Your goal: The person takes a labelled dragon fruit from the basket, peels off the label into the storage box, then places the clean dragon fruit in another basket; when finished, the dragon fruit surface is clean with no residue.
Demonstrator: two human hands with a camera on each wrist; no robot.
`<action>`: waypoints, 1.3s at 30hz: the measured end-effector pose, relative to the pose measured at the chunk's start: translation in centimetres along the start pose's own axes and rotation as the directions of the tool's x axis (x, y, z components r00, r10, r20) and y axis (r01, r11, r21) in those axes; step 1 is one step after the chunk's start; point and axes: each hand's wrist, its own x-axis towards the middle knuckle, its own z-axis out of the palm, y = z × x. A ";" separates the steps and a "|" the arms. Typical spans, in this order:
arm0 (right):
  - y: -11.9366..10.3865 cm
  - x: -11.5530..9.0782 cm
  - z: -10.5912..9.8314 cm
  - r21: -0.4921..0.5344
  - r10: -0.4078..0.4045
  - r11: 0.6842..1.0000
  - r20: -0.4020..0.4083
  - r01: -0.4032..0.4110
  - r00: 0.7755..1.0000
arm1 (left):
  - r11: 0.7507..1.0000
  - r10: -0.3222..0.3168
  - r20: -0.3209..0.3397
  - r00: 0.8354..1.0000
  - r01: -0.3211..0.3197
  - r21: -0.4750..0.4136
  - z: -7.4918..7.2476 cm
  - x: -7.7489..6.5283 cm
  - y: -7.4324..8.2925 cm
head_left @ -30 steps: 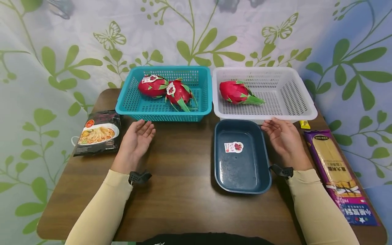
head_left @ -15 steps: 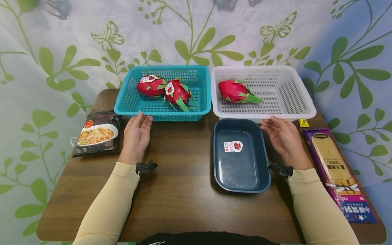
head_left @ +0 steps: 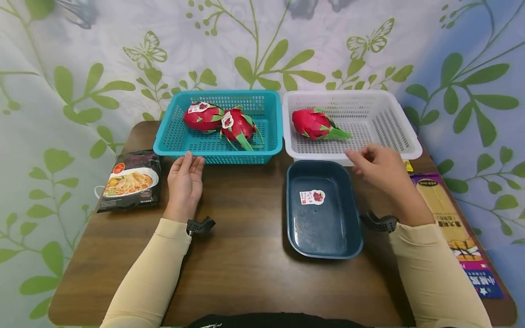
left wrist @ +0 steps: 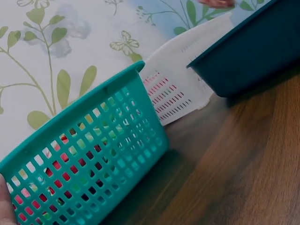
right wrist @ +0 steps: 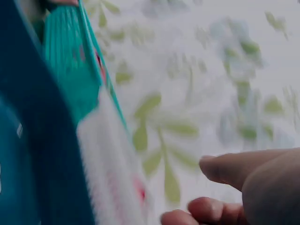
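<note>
My left hand (head_left: 186, 184) is palm up at the front of the teal basket (head_left: 166, 152), its fingertips against the front wall near the left corner. Two dragon fruits with stickers lie inside: one at the left (head_left: 203, 119), one nearer the middle (head_left: 239, 131). In the left wrist view only a bit of finger (left wrist: 5, 206) shows beside the teal wall. Raised over the front rim of the white basket (head_left: 375, 95), my right hand (head_left: 379, 166) holds nothing, thumb and fingers apart. One dragon fruit (head_left: 312, 124) lies at that basket's left side.
A dark blue tub (head_left: 321, 228) with a sticker inside stands before the white basket. A black noodle packet (head_left: 131, 182) lies at the table's left. Along the right edge lie a purple pasta packet (head_left: 451, 223) and a small yellow packet (head_left: 408, 166), partly behind the right hand.
The left hand has moved forward to the teal basket's front wall. The right hand has risen from the white basket's front side and turned over, back of the hand up. Baskets and fruit have stayed put.
</note>
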 end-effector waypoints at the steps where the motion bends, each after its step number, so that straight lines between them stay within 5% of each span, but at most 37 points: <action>1: -1.4 0.6 0.2 -0.034 -0.059 0.998 0.011 0.060 0.998 | 1.000 0.006 0.003 1.000 -0.006 -0.004 -0.1 0.0 0.0; 6: -8.4 4.6 2.9 -0.063 -0.266 0.960 0.114 0.274 0.957 | 1.000 0.015 0.018 1.000 -0.014 -0.022 -0.4 0.3 0.0; 10: -13.0 8.7 6.7 -0.086 -0.303 0.937 0.287 0.339 0.909 | 1.000 0.017 0.045 0.999 -0.016 -0.022 -0.7 0.6 -0.3; 15: -17.4 13.9 12.5 -0.232 -0.181 0.915 0.493 0.329 0.851 | 0.999 0.045 0.086 0.995 -0.043 -0.027 -1.0 1.0 -0.4; 20: -18.9 17.3 17.0 -0.346 -0.017 0.904 0.557 0.251 0.831 | 0.998 0.057 0.095 0.994 -0.057 0.000 -1.1 1.1 -0.5; 28: -17.8 18.6 20.0 -0.307 0.045 0.945 0.465 0.114 0.884 | 0.999 0.048 0.095 0.994 -0.048 -0.009 -1.2 1.3 -0.8; 35: -15.3 19.1 19.4 -0.182 -0.015 0.979 0.387 0.092 0.922 | 0.999 -0.007 0.055 0.998 0.009 -0.035 -1.2 1.2 -0.5; 39: -15.0 19.0 18.0 -0.014 -0.073 0.997 0.316 0.081 0.946 | 1.000 -0.001 0.058 0.998 0.002 -0.021 -1.1 1.1 -0.4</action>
